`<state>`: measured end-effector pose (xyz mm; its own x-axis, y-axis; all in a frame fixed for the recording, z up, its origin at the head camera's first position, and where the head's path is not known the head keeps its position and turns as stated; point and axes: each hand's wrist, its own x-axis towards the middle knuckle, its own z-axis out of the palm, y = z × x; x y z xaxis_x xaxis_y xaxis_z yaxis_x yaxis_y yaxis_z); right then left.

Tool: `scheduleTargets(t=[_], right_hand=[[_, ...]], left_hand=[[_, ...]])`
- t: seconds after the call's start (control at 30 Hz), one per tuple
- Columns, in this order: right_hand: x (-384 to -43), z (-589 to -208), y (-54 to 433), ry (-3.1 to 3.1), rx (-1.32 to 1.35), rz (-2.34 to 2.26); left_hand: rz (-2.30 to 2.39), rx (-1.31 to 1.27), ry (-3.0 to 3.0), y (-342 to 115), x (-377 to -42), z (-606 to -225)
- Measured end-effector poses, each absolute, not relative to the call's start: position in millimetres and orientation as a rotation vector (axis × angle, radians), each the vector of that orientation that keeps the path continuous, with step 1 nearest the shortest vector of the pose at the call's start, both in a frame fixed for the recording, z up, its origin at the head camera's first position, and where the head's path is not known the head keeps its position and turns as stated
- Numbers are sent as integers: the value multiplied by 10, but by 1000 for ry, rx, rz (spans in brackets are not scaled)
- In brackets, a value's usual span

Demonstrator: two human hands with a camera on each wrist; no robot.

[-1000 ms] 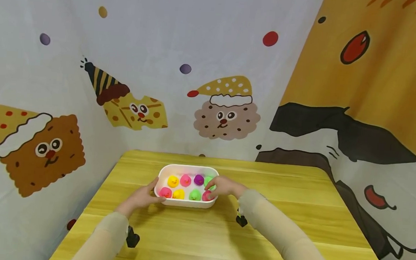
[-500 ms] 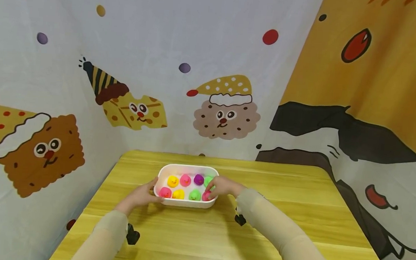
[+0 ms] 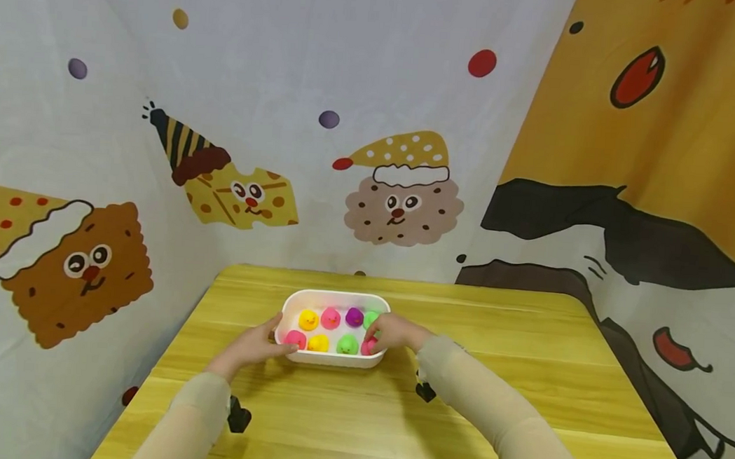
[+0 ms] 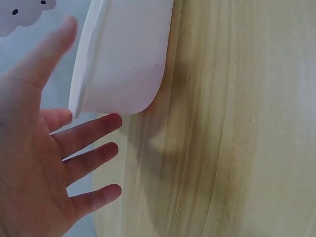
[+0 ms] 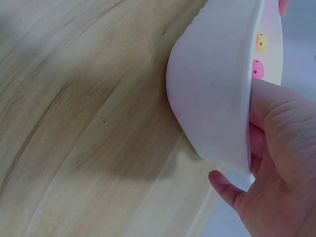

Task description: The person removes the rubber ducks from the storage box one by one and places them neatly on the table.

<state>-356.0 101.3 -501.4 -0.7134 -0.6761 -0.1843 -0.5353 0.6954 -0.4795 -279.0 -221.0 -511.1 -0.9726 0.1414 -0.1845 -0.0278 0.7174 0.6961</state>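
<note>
A white plastic tub (image 3: 334, 359) stands on the wooden table, holding two rows of small rubber ducks in pink, yellow, purple and green. At its left end my left hand (image 3: 255, 345) lies against the wall. The left wrist view shows that hand's fingers (image 4: 94, 160) straight and spread, the index tip at the rim. My right hand (image 3: 395, 331) reaches over the right end, its fingers pinching the pink rubber duck (image 3: 368, 347) in the front right corner. In the right wrist view, the tub's wall hides most of those fingertips. Behind that duck sits a green duck (image 3: 370, 318), partly covered by the hand.
The yellow wooden table (image 3: 355, 425) extends on all sides of the tub. A white cloth (image 3: 277, 55) printed with cartoon biscuits and cheese hangs behind and to the left. An orange and grey printed part (image 3: 576, 130) hangs at the right.
The right hand's fingers shift slightly at the pink rubber duck. Left hand and tub stay in place; the head view moves a little.
</note>
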Motion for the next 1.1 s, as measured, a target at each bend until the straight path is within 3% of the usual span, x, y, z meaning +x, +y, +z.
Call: scheduleTargets(t=[1.1], right_hand=[[-3572, -4894, 1011, 2514, -939, -589]], left_hand=[[1012, 42, 2735, -2167, -2820, -5125]])
